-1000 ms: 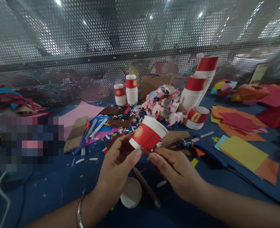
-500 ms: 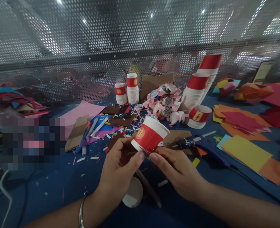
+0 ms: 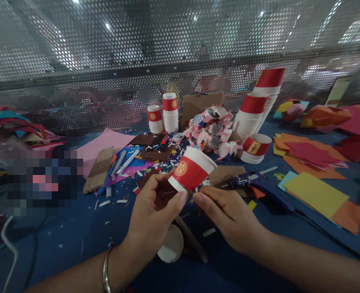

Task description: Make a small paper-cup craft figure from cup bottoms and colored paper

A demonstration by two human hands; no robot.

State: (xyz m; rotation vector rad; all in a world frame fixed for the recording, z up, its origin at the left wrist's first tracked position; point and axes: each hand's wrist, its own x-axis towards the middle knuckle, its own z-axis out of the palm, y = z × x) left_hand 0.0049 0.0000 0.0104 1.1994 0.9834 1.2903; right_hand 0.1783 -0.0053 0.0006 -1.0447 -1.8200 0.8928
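A red and white paper cup (image 3: 192, 169) with a gold round emblem is tilted up in front of me, its wide rim towards the upper right. My left hand (image 3: 158, 207) grips it near its base, thumb in front and fingers behind. At the lower right of the cup, my right hand (image 3: 225, 215) pinches with thumb and forefinger at the cup's lower edge; the exact contact is partly hidden. Below the hands, a round white cup-like piece (image 3: 170, 243) and a dark stick-like tool (image 3: 192, 240) lie on the blue table.
Stacked paper cups (image 3: 250, 118) stand back right, with shorter stacks (image 3: 170, 114) back left. Between them is a heap of cut cup bottoms (image 3: 213, 132) with pink strips. A blue glue gun (image 3: 265, 191), coloured paper (image 3: 317, 195), a box cutter (image 3: 128, 162) and scraps lie around.
Both hands keep hold of the cup in nearly the same place. The cup has turned slightly, and its emblem has shifted a little upward. The right fingers have shifted slightly at its lower edge.
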